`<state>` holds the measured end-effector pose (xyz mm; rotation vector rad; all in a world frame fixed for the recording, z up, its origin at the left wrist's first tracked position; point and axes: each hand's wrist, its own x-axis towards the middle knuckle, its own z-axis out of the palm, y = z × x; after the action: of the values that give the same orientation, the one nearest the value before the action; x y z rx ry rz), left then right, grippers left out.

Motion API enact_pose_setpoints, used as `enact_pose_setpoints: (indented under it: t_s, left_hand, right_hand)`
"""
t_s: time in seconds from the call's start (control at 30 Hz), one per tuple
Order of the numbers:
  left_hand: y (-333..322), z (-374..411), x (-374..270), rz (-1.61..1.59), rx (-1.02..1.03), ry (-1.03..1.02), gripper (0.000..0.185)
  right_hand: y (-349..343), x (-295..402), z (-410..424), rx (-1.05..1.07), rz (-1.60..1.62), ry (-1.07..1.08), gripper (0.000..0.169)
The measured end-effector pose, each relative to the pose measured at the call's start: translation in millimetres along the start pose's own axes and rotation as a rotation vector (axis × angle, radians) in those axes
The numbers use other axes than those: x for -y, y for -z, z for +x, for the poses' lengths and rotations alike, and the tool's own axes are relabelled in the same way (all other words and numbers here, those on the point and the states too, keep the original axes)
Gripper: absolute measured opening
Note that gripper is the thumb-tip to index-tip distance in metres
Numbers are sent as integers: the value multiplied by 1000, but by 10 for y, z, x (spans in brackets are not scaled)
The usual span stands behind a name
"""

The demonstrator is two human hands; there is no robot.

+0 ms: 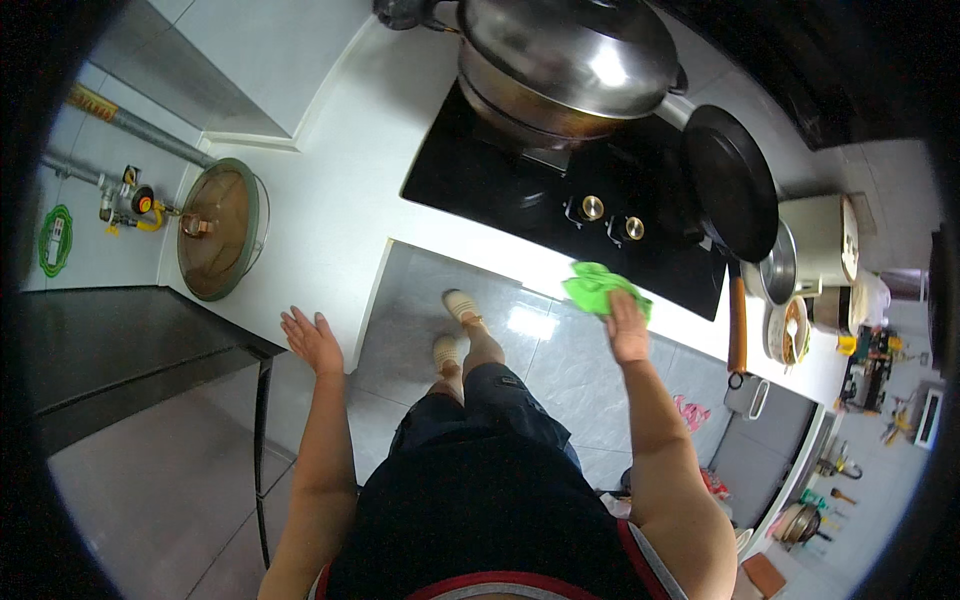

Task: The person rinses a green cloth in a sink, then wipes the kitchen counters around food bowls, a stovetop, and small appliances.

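Note:
A bright green cloth (595, 288) is in my right hand (627, 335), at the front edge of the white countertop (450, 231) below the black glass gas hob (517, 196). The cloth is bunched up, and my fingers overlap its lower right part. Two brass-coloured knobs (592, 208) sit on the hob just beyond it. Off to the left, my left hand (315, 346) holds nothing and is spread flat over the counter's edge; whether it presses on the surface I cannot tell. Nearest to it stands a round glass lid with a green rim (217, 229), leaning at the wall.
A large lidded steel pot (562, 67) sits on the hob. A black frying pan (727, 184) tilts at its right, its wooden handle (737, 322) projecting over the counter edge. Beyond are a bowl with a spoon (787, 330) and a pale pot (817, 236). A gas pipe valve (139, 199) is on the left wall.

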<state>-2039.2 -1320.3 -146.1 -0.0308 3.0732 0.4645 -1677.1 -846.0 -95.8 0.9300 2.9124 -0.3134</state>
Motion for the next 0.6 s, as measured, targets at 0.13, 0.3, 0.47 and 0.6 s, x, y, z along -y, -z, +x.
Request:
enact_pose_setpoints:
  t_s: [0.13,0.3,0.47,0.6]
  left_hand:
    - [30,-119,-423,-152,-5,-162,65]
    - [-121,-917,-1808,-125,91,-786,65]
    - [54,-1970,-3194,-69,469,-1236,67]
    - [-164,-2612,-3755,-100,551,-1334,68]
  right_hand:
    - [-410,-751,-511,-399,71,-322,47]
    - [-256,671,163,-203,209,-71,50]
    - [72,379,98,-89,238,205,52]
    - [-83,-972,-542,-241,258,-74,52]
